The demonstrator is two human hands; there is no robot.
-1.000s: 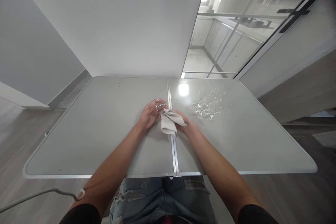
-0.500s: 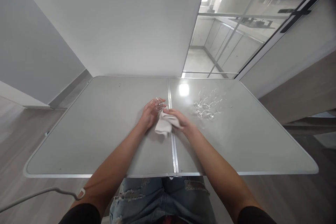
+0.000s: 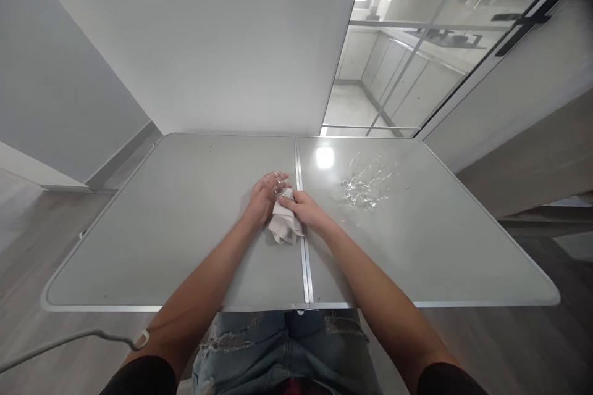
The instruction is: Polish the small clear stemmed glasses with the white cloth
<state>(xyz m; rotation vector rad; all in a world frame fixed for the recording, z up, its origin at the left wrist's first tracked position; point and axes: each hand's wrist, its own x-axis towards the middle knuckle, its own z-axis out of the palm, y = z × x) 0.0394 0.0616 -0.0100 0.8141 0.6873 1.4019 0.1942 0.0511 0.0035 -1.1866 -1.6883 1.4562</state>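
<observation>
My left hand [image 3: 263,200] is curled around a clear drinking glass [image 3: 280,185], near the middle of the table. A white cloth [image 3: 284,225] is pinched in my right hand [image 3: 308,208], pressed against the near side of the glass. The cloth's loose end hangs down toward the tabletop. Fingers and cloth hide part of the glass, so its full shape is unclear. Right of my hands, several clear drinking glasses [image 3: 365,188] stand in a cluster, their outlines faint against the tabletop.
The grey folding table [image 3: 139,228] has a metal seam [image 3: 304,259] down its middle and a pale metal rim. A white wall [image 3: 208,43] rises behind it, beside a glass-paned door [image 3: 393,62]. A grey cable [image 3: 69,339] runs near my left forearm.
My right hand and the cloth have shifted slightly left, and the cloth now hangs bunched below the fingers. My left hand keeps the glass in nearly the same place.
</observation>
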